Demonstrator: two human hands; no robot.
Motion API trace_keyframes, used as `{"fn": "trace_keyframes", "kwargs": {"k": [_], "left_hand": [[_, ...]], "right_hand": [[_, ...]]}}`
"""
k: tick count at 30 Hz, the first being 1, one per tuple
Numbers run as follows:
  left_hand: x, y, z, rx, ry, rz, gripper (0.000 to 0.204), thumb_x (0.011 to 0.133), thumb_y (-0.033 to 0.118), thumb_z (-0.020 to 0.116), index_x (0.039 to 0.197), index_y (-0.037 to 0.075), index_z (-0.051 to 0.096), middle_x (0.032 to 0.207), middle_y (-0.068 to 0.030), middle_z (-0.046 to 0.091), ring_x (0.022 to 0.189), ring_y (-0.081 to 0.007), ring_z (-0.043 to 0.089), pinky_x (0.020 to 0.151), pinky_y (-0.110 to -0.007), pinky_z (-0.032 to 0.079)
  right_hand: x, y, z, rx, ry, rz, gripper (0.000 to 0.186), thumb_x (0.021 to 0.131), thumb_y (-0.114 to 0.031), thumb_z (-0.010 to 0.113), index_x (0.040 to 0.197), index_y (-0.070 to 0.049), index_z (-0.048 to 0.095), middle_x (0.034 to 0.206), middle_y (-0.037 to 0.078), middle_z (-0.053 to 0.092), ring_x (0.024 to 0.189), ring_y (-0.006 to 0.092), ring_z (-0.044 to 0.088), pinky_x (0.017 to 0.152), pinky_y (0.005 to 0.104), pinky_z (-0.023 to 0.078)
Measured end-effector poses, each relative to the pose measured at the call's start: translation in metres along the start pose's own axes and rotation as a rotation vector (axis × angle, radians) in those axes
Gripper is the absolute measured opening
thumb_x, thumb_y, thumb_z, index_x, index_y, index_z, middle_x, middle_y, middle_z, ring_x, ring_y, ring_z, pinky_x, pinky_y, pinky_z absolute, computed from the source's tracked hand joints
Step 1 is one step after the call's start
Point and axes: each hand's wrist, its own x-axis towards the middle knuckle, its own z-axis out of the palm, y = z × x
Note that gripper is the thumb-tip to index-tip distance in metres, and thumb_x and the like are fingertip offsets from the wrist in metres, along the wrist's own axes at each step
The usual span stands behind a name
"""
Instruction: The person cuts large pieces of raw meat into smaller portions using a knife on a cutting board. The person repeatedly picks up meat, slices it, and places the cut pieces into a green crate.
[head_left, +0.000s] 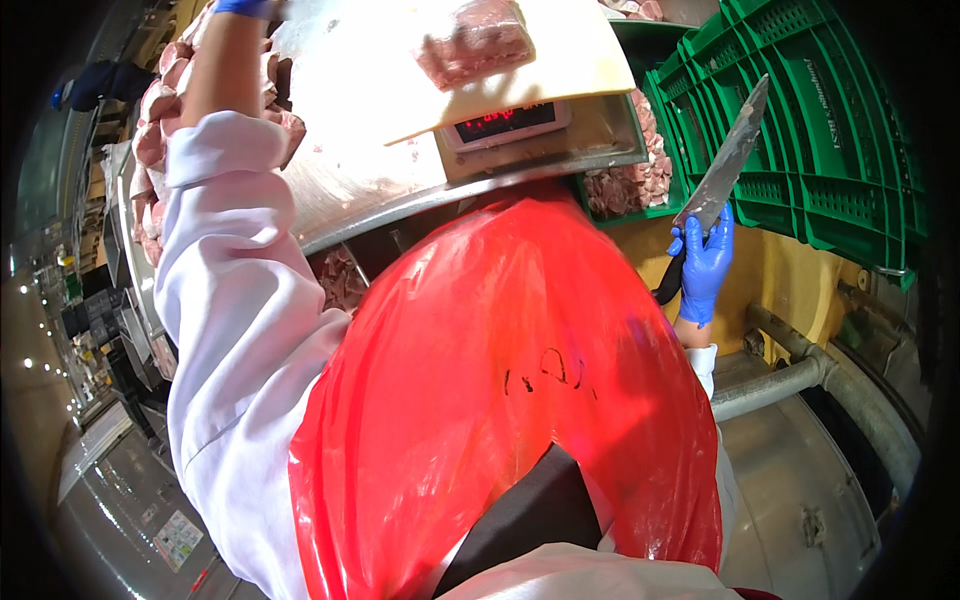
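My right hand [705, 265], in a blue glove, is closed around the black handle of a large knife [728, 160]. The blade points up and away, in front of the green crates, and looks smeared. My left arm reaches far forward, and only a bit of my blue-gloved left hand [243, 7] shows at the top edge; its fingers are out of the picture. Between the hands, a slab of pale pink raw meat [475, 45] lies on a cream cutting board [575, 75]. Below the board's near edge is a scale display [507, 122] with lit red digits.
Pieces of raw meat [150, 170] are heaped along the left of the steel work table [350, 205]. Green crates [790, 130] stand on the right, beside another heap of meat pieces [635, 180]. A metal pipe rail [770, 388] runs at lower right. My red apron [500, 330] fills the middle.
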Motion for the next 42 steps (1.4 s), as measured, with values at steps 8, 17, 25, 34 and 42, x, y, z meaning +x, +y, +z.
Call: {"fn": "trace_keyframes", "kwargs": {"k": [8, 17, 25, 34, 42], "left_hand": [[-0.102, -0.062, 0.164, -0.386, -0.414, -0.386, 0.069, 0.103, 0.049, 0.054, 0.155, 0.006, 0.037, 0.153, -0.0231, 0.044, 0.144, -0.0344, 0.04, 0.12, -0.043, 0.032], [-0.173, 0.032, 0.196, -0.202, 0.166, -0.449, 0.047, 0.101, 0.032, 0.047, 0.135, 0.003, 0.061, 0.131, -0.0228, 0.064, 0.125, -0.0398, 0.06, 0.109, -0.044, 0.045], [-0.271, -0.043, 0.16, 0.202, 0.045, -0.558, 0.086, 0.102, 0.045, 0.052, 0.159, -0.007, 0.013, 0.165, -0.0319, 0.014, 0.155, -0.0434, 0.012, 0.125, -0.052, 0.011], [-0.251, -0.05, 0.125, 0.056, 0.401, -0.381, 0.086, 0.102, 0.047, 0.042, 0.159, -0.008, 0.009, 0.166, -0.0318, 0.006, 0.155, -0.0465, 0.003, 0.124, -0.054, 0.004], [-0.244, -0.045, 0.147, -0.057, 0.43, -0.425, 0.079, 0.103, 0.045, 0.044, 0.157, -0.007, 0.02, 0.164, -0.0314, 0.015, 0.153, -0.0456, 0.013, 0.124, -0.052, 0.011]], "right_hand": [[0.031, 0.0, 0.079, 0.066, -0.143, 0.043, 0.051, 0.097, 0.003, 0.062, 0.143, -0.001, 0.041, 0.092, 0.009, 0.064, 0.062, 0.0106, 0.06, 0.05, 0.0233, 0.049], [0.209, 0.004, 0.275, 0.024, -0.5, -0.089, 0.061, 0.095, -0.008, 0.065, 0.149, 0.0, 0.038, 0.071, 0.007, 0.064, 0.053, 0.0163, 0.061, 0.048, 0.0309, 0.05], [0.215, -0.016, 0.299, -0.23, -0.403, -0.228, 0.037, 0.096, -0.013, 0.067, 0.127, 0.001, 0.052, 0.084, 0.009, 0.069, 0.063, 0.0118, 0.064, 0.054, 0.0273, 0.053], [0.056, -0.022, 0.327, -1.248, -0.248, -0.579, 0.07, 0.095, -0.016, 0.057, 0.16, -0.021, 0.031, 0.071, 0.017, 0.066, 0.058, 0.0389, 0.064, 0.055, 0.0486, 0.053], [-0.008, -0.037, 0.286, -1.421, -0.48, -0.335, 0.088, 0.088, -0.007, 0.057, 0.164, -0.023, 0.017, 0.077, 0.017, 0.063, 0.059, 0.038, 0.066, 0.055, 0.0508, 0.055]]}}
